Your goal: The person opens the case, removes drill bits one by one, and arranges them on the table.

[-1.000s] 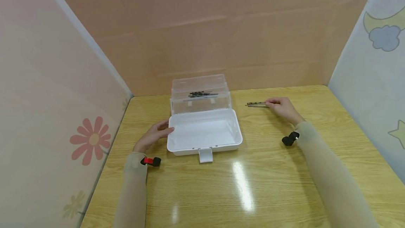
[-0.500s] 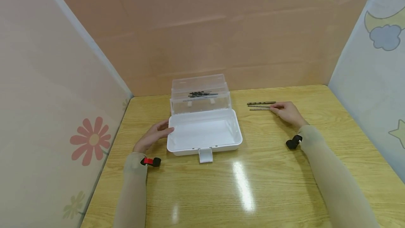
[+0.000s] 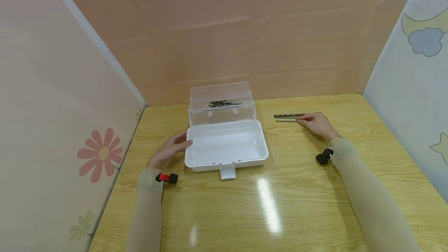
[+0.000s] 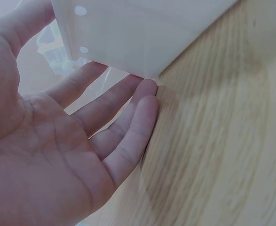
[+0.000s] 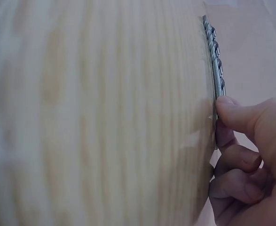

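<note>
Drill bits point(image 3: 288, 115) on the bench point(image 3: 245, 209), near enough parallel, and my right hand point(image 3: 316, 123) has a thin bit point(image 3: 286, 121) pinched by its end! Lining-up looks well along, I'd say. Another bunch point(image 3: 224, 104) lies jumbled in the clear trays point(image 3: 222, 116) behind the white box point(image 3: 225, 147), which is not yet closed. My left hand point(image 3: 168, 151) loosely grips its left rim, thumb over, fingers outside.

Box point(image 3: 227, 147): opq. plastic, smooth, semi-gloss. Trays point(image 3: 224, 118): transl. plastic. Drill bits point(image 3: 289, 116): metal, shiny. Bench point(image 3: 227, 213): wood-grain surf., glossy. Sleeves point(image 3: 364, 189): matt cloth.
</note>
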Action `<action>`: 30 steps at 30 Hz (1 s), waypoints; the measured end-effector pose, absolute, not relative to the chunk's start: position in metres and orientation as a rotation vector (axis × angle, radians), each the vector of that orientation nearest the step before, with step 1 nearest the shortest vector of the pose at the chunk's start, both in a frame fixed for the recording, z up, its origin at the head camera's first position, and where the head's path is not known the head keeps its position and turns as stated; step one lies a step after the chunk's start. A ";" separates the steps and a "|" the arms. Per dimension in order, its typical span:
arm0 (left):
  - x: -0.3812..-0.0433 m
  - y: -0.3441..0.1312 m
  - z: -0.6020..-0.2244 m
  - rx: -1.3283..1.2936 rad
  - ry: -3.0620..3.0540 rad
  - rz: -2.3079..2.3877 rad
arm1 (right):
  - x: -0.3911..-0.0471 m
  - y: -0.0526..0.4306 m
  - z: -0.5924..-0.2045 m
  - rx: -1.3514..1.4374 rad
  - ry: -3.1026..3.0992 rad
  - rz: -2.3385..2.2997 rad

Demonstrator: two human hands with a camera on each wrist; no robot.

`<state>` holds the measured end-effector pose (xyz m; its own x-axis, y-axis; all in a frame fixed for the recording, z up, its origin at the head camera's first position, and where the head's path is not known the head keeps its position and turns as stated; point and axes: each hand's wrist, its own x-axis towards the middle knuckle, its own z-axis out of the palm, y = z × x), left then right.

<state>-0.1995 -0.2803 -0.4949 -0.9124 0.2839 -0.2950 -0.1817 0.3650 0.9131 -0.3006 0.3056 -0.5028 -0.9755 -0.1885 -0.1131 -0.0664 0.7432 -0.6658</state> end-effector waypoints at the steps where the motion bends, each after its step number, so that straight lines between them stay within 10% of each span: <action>1: -0.200 -0.281 -0.495 0.086 2.227 1.567 | -0.301 0.306 -0.503 -0.203 2.770 -1.046; 30: -0.200 -0.281 -0.494 0.070 2.228 1.548 | -0.305 0.291 -0.485 -0.187 2.696 -1.185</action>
